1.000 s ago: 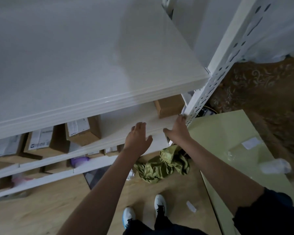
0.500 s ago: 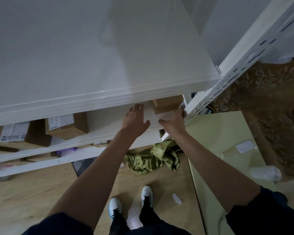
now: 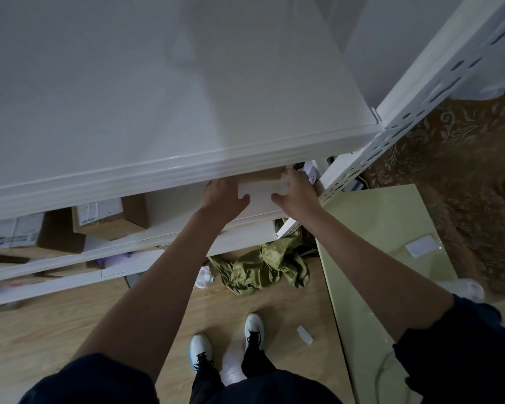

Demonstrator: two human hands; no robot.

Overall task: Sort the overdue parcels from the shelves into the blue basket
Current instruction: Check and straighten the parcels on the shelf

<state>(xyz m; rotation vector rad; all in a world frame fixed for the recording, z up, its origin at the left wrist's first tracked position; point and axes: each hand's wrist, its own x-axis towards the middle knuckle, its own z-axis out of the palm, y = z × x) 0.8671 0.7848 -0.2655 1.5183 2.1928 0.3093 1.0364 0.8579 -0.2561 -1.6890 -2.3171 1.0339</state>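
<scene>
Reaching under the smooth white top shelf (image 3: pixel 169 118), I gripped with my left hand (image 3: pixel 225 196) and right hand (image 3: pixel 296 193) a rectangular brown cardboard parcel (image 3: pixel 263 176), white-labelled, on the second shelf's right end.

A white shelving unit (image 3: pixel 169 170) with a perforated upright at its right corner holds brown labelled parcels (image 3: pixel 111 217) on the second shelf, toward its left end, and one parcel (image 3: pixel 263 176) near the right corner. On the wooden floor (image 3: pixel 41 330) below lie a crumpled green cloth (image 3: pixel 263 269), paper scraps (image 3: pixel 304 334) and a pale green board (image 3: pixel 376 228).
</scene>
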